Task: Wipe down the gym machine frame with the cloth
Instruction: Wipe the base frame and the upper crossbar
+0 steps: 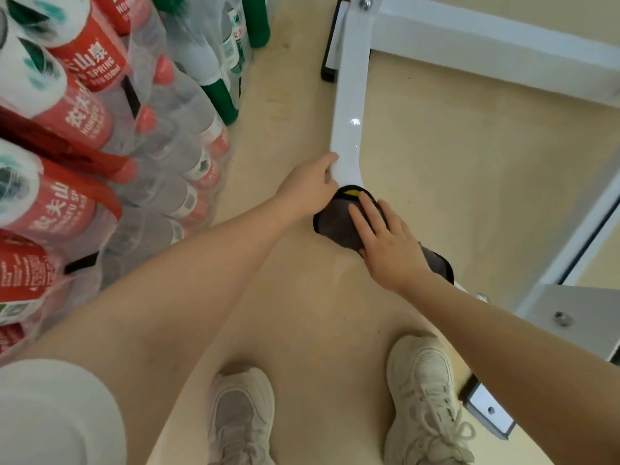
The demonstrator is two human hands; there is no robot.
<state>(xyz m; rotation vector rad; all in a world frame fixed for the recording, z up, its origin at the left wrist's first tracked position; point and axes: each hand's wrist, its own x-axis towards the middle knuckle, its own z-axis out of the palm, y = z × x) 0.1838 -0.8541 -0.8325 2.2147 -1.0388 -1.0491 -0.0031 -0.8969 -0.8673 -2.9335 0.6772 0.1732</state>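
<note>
Beige flooring [436, 182] runs under the white gym machine frame [349, 105], whose curved bar slopes toward you. Your right hand [389, 243] presses the dark grey cloth [339, 223] flat on the bar's lower stretch, fingers straight; a yellow patch shows at the cloth's top edge, and part of the cloth is hidden under your palm. Your left hand [310, 187] grips the bar's edge just above the cloth. To your left, shrink-wrapped packs of water bottles [84, 135] carry red labels reading "SPRING 550ml" with Chinese characters, partly blurred. Your pale sneakers [426, 397] stand below.
</note>
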